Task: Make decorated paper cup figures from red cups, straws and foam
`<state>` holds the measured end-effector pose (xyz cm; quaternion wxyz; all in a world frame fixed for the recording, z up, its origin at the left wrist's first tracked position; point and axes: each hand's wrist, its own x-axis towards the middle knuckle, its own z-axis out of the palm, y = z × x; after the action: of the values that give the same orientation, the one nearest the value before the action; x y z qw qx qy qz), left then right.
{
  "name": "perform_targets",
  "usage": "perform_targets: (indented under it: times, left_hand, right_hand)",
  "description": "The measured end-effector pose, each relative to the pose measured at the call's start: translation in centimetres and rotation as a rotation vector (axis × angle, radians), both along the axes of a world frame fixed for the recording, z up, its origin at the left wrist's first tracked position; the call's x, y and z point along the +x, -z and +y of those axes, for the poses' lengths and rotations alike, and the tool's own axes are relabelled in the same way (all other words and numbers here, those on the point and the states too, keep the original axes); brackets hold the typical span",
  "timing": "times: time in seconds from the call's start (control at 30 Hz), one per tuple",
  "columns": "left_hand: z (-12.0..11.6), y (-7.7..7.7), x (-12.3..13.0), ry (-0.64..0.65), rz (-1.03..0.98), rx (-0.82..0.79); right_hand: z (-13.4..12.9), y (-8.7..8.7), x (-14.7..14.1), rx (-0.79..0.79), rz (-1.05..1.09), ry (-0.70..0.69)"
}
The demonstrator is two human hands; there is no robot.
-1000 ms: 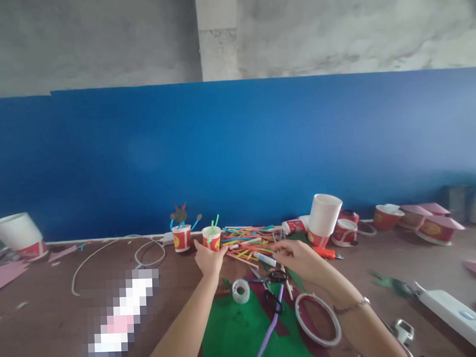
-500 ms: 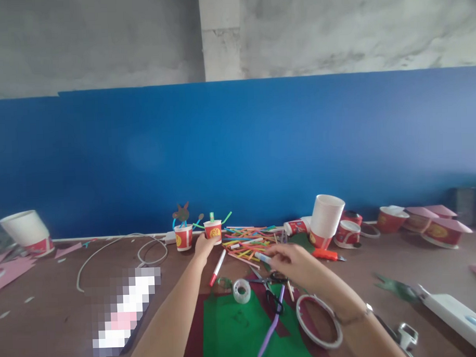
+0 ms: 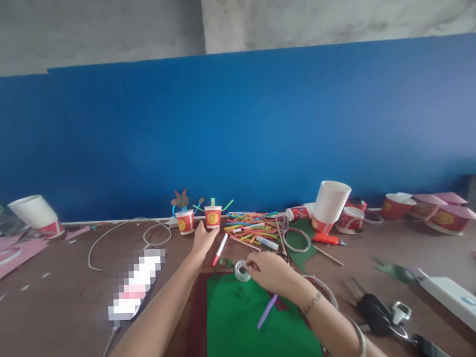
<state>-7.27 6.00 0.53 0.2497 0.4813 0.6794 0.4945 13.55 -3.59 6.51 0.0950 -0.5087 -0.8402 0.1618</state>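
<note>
My left hand (image 3: 204,241) is closed at the lower side of a red and white paper cup (image 3: 213,217), thumb along its base. Green straws stick out of that cup to either side. Beside it stands another paper cup (image 3: 185,222) with a brown animal-like cutout on blue stems. My right hand (image 3: 266,268) has its fingertips pinched at the right edge of a clear roll of tape (image 3: 242,270). Just beyond this hand lies a white and blue capped tube (image 3: 267,243). A red-capped marker (image 3: 220,250) rests between the hands. Scissors are mostly hidden under my right hand.
Colourful sticks (image 3: 251,227) are heaped by the wall. Green paper (image 3: 259,334) lies in front. To the right are stacked cups (image 3: 330,206), an orange cutter (image 3: 326,239), keys (image 3: 377,314) and a white power strip (image 3: 457,306). A phone (image 3: 136,289) with a cable lies left.
My right hand has let go of the white and blue tube, which now lies by the sticks, and has come down left to the tape roll. My left hand stays at the cup.
</note>
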Motion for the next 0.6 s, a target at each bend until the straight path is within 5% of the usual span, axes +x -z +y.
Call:
perform_targets:
  times: [0.13,0.23,0.43,0.5,0.6]
  left_hand:
    - [-3.1,-0.5,1.1,0.089,0.127,0.111]
    - [-7.7,-0.3,2.2,0.194,0.270,0.114]
    - [-17.7,0.7,3.8,0.847,0.618,0.000]
    - [-18.4,0.7,3.9,1.011,0.721,-0.071]
    - [-17.4,0.6,3.8,1.054,0.784,-0.050]
  right_hand:
    - [1.2,2.5,0.0,0.008,0.043,-0.011]
    - [1.2,4.0,-0.7,0.061,0.046,-0.038]
    - [2.6,4.9,-0.7,0.146,0.129,0.044]
    - [3.1,4.9,-0.1,0.131,0.248,0.122]
    - [4.0,4.5,0.9,-0.072,0.592,0.272]
